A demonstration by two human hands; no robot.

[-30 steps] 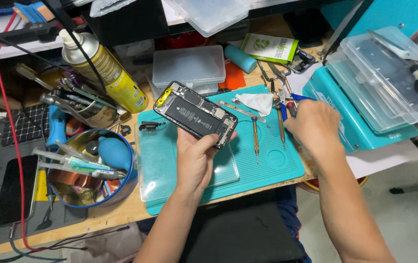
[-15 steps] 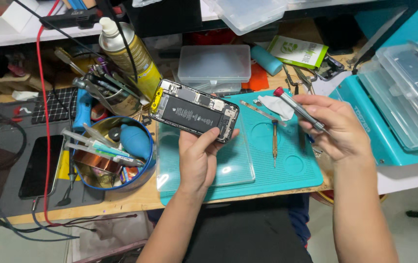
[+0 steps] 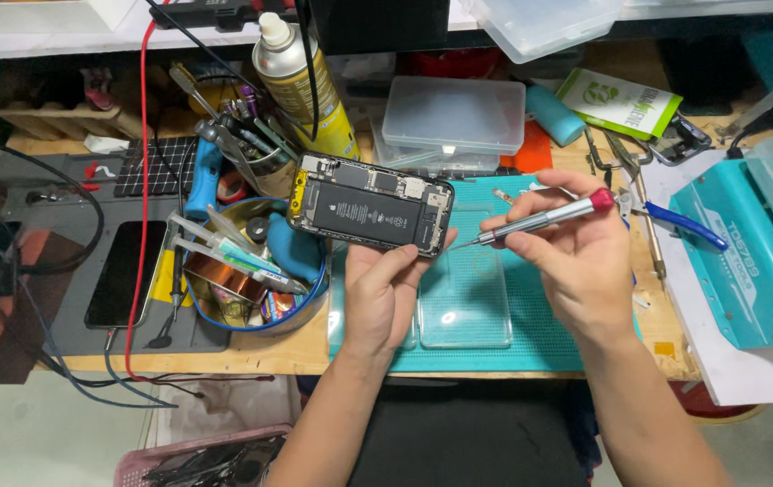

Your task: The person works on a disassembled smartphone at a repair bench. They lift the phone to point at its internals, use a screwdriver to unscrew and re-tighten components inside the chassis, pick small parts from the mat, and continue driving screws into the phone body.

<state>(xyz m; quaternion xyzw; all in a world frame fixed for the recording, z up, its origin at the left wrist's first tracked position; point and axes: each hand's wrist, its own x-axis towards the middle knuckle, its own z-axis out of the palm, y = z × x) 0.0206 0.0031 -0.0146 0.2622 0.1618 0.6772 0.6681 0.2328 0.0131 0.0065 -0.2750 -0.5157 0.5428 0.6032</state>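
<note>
Head view showed a cluttered repair bench from above, both forearms cut off by the lower frame edge. The left hand [image 3: 384, 293] was closed on the lower edge of an opened black smartphone with its battery and circuit boards exposed [image 3: 370, 206], holding it above the teal silicone work mat [image 3: 539, 325]; the palm side was hidden, so only the fingertips at the phone's rim could be made out. The right hand [image 3: 576, 261] was pinched around a slim silver screwdriver with a red cap [image 3: 539, 217], its fine tip just beside the phone's right end; whether tip and phone touched could not be told. The two hands were near each other but apart. A clear rectangular phone case [image 3: 463, 298] lay on the mat, partly behind the left hand. A yellow spray can with a white nozzle [image 3: 301, 81] stood at the back, a cable crossing it. Near it sat a clear lidded plastic box [image 3: 452, 117], and farther right a white-and-green flat packet [image 3: 621, 102]. A round blue-rimmed tub of tools and tape rolls [image 3: 251, 271] stood at left on the wooden tabletop [image 3: 251, 352], a pale floor below.
</note>
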